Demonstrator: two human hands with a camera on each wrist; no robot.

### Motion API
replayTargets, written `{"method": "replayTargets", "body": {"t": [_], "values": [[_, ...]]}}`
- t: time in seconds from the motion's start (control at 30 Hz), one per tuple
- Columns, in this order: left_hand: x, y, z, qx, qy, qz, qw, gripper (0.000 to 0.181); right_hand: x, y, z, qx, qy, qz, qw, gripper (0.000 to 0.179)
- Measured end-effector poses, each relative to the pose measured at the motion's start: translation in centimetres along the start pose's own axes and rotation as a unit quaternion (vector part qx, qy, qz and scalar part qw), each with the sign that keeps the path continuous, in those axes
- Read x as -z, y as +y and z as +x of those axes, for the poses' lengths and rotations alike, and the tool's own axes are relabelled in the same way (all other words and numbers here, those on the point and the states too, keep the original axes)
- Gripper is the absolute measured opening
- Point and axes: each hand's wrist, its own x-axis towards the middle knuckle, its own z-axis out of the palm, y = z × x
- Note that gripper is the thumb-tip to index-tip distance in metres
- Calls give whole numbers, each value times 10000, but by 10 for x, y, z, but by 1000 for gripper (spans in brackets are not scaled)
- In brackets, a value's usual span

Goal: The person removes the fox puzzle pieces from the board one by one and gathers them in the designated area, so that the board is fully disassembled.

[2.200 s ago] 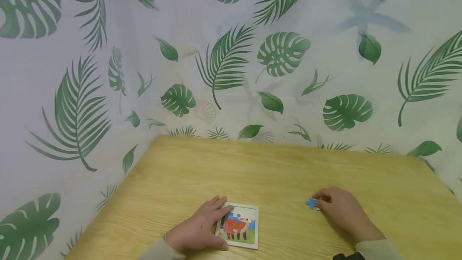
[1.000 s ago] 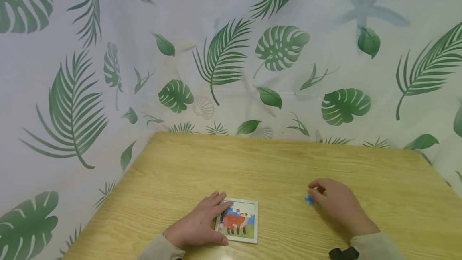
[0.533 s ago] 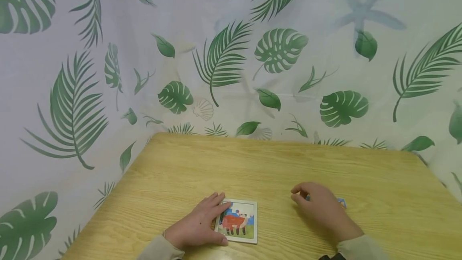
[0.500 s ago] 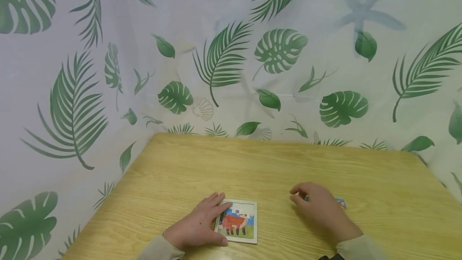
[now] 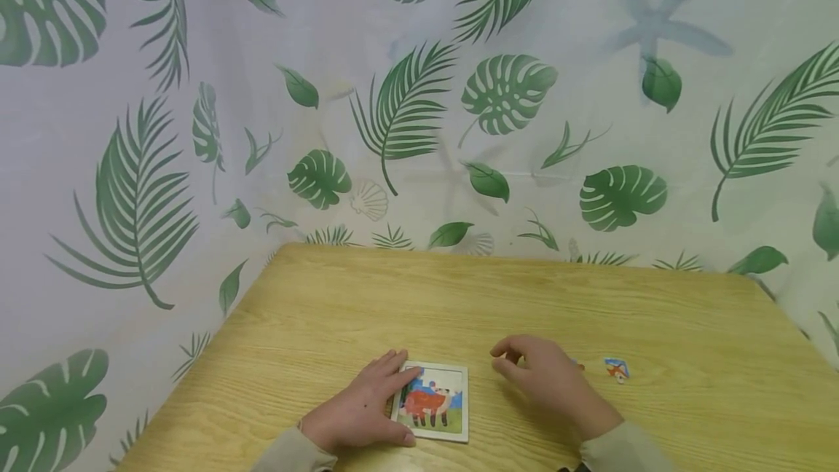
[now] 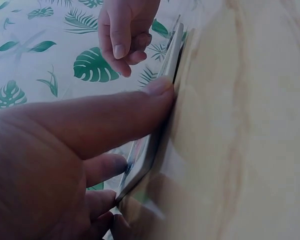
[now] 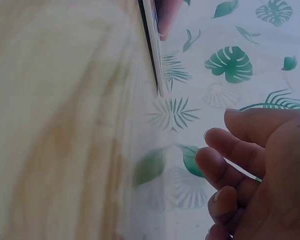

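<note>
A small square picture puzzle with a white frame (image 5: pixel 462 414) lies on the table; its picture has a red animal on green and blue. My left hand (image 5: pixel 367 406) rests on its left side with fairly straight fingers, the index over the top corner and the thumb at the lower edge. In the left wrist view that thumb (image 6: pixel 140 110) touches the puzzle's edge. To the right of the puzzle, my right hand (image 5: pixel 544 377) hovers palm inward, fingers loosely bent. Nothing shows between thumb and fingers in the right wrist view, where this hand (image 7: pixel 270 165) hangs apart from the puzzle (image 7: pixel 152 50).
Beyond the right hand, a blue and red puzzle piece (image 5: pixel 616 368) lies on the wooden table (image 5: pixel 406 297). A reddish piece (image 5: pixel 578 365) peeks out from behind that hand, partly hidden. A white leaf-patterned sheet (image 5: pixel 419 130) hangs behind and left of the table.
My right hand has left the loose pieces and moved left toward the puzzle, uncovering the pieces on the right. The left hand and puzzle have stayed in place.
</note>
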Motion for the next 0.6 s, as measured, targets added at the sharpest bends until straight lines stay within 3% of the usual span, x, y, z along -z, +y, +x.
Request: {"method": "replayTargets", "body": {"t": [0.33, 0.6], "values": [[-1, -1, 2, 164, 29, -210, 9996, 95, -20, -23, 12, 113, -235, 175, 9995, 15], [-1, -2, 1, 91, 91, -174, 9998, 97, -38, -38, 22, 84, -539, 355, 9979, 16]]}}
